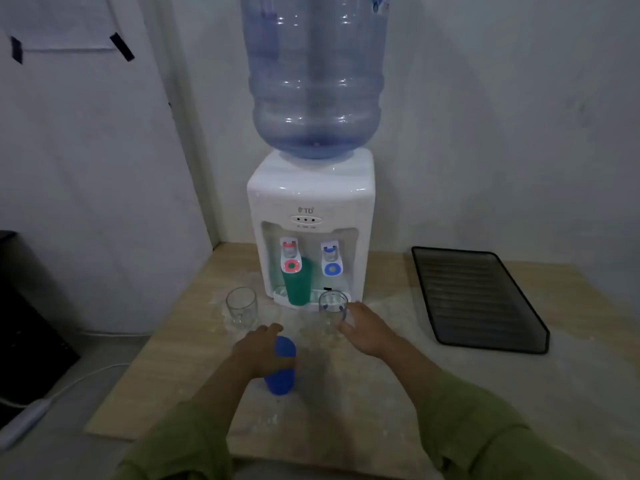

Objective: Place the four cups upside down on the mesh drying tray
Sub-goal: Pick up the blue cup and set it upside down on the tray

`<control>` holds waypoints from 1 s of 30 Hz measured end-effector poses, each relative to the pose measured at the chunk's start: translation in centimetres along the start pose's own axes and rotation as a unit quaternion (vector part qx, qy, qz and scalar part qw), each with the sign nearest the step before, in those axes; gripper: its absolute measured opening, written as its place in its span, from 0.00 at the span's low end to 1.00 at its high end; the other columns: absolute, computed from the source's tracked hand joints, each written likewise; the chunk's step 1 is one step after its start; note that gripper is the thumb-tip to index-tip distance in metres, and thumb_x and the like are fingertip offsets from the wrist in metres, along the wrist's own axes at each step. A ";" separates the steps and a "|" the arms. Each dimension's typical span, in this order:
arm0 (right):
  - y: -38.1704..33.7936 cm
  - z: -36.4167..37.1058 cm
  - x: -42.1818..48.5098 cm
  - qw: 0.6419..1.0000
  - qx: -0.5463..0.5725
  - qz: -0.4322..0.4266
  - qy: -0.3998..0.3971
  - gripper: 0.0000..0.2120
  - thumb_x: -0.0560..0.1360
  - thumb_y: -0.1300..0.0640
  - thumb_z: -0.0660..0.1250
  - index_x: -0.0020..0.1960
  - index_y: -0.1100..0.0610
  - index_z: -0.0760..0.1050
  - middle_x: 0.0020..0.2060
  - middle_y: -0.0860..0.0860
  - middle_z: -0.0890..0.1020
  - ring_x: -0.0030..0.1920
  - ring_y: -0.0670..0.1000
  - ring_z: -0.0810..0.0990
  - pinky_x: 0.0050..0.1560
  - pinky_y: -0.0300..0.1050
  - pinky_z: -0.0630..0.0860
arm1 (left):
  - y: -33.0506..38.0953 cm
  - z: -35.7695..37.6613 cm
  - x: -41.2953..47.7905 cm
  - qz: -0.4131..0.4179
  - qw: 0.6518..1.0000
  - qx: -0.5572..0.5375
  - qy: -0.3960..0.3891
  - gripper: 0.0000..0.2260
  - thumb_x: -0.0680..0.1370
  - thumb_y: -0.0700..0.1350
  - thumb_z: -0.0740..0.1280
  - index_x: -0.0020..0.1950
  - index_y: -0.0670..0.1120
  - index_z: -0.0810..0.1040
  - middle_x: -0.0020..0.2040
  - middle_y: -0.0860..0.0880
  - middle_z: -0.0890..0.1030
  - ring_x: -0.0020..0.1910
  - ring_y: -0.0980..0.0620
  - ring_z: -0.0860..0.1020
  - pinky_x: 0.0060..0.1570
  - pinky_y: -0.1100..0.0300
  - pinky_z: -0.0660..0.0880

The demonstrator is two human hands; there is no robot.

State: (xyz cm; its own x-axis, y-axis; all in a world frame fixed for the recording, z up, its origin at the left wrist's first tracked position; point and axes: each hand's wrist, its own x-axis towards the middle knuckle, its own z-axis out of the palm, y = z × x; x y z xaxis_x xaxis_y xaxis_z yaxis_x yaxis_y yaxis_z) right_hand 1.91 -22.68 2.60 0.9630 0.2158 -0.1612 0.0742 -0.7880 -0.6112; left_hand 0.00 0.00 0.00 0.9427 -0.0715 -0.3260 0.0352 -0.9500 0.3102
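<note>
Your left hand point(258, 348) is wrapped around the blue cup point(281, 367) on the bench point(381, 393), your right hand point(363, 329) spread against a clear glass point(333, 308), the mesh tray point(476, 299) well apart at right.

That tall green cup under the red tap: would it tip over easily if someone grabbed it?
Probably yes: the green cup looks tall and narrow, so a sideways nudge could topple it. It seems plastic, likely light and unbreakable. The red tap right above leaves little room to lift.
</note>
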 end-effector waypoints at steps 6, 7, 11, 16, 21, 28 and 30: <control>0.5 0.0 -0.1 1.000 0.012 0.005 -0.001 0.19 0.78 0.49 0.60 0.65 0.58 0.69 0.65 0.56 0.73 0.64 0.57 0.72 0.68 0.58 0.66 | 0.0 0.9 0.1 0.012 1.000 0.011 0.014 0.37 0.68 0.61 0.71 0.72 0.50 0.63 0.66 0.46 0.73 0.62 0.46 0.75 0.57 0.52 0.75; 0.6 0.0 0.0 1.000 0.012 0.004 -0.001 0.20 0.78 0.49 0.61 0.65 0.58 0.68 0.65 0.57 0.73 0.64 0.57 0.72 0.68 0.57 0.67 | 0.2 0.8 0.2 0.015 1.000 0.008 0.019 0.36 0.68 0.61 0.71 0.71 0.49 0.64 0.65 0.46 0.73 0.61 0.46 0.75 0.56 0.53 0.75; 1.4 -0.4 0.2 1.000 0.018 0.004 -0.013 0.23 0.77 0.50 0.64 0.69 0.57 0.65 0.66 0.58 0.72 0.65 0.57 0.72 0.64 0.49 0.69 | 1.7 0.3 1.0 0.031 0.997 -0.062 0.039 0.33 0.68 0.60 0.71 0.68 0.48 0.67 0.63 0.45 0.75 0.57 0.47 0.76 0.54 0.54 0.76; 3.0 -1.2 0.5 0.997 0.037 0.002 -0.066 0.32 0.71 0.52 0.72 0.71 0.53 0.63 0.69 0.56 0.71 0.68 0.54 0.70 0.59 0.43 0.69 | 6.0 -0.3 2.4 0.052 0.970 -0.217 0.092 0.28 0.72 0.57 0.70 0.67 0.45 0.69 0.62 0.44 0.76 0.53 0.51 0.74 0.49 0.59 0.71; 4.5 -2.8 0.7 0.997 0.052 -0.003 -0.064 0.36 0.68 0.50 0.74 0.71 0.52 0.64 0.68 0.53 0.72 0.62 0.51 0.73 0.58 0.44 0.73 | 9.6 -0.6 4.3 0.060 0.937 -0.332 0.092 0.23 0.73 0.55 0.68 0.64 0.46 0.70 0.57 0.47 0.75 0.52 0.49 0.76 0.45 0.57 0.77; 8.1 -6.1 1.5 0.997 0.061 0.001 -0.039 0.34 0.66 0.53 0.76 0.68 0.51 0.66 0.65 0.52 0.73 0.56 0.47 0.72 0.51 0.41 0.70 | 13.6 0.1 7.6 0.066 0.920 -0.381 0.061 0.16 0.74 0.58 0.66 0.57 0.54 0.68 0.54 0.49 0.74 0.43 0.59 0.76 0.34 0.63 0.76; 9.3 -7.2 2.0 0.998 0.058 0.009 -0.028 0.33 0.66 0.53 0.76 0.67 0.51 0.67 0.65 0.52 0.73 0.56 0.47 0.72 0.52 0.42 0.70 | 14.7 0.3 8.6 0.068 0.916 -0.392 0.049 0.15 0.74 0.59 0.65 0.57 0.55 0.69 0.53 0.50 0.74 0.43 0.58 0.76 0.35 0.62 0.77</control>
State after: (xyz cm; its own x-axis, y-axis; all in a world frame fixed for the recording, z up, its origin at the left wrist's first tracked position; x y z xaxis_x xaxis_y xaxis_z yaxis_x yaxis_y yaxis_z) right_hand 6.36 -33.70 2.20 0.9479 0.2367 -0.2131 0.0238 -0.7199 -0.6937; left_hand 8.58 -14.69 1.52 0.9799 -0.1083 -0.1676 0.1076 -0.4206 0.9008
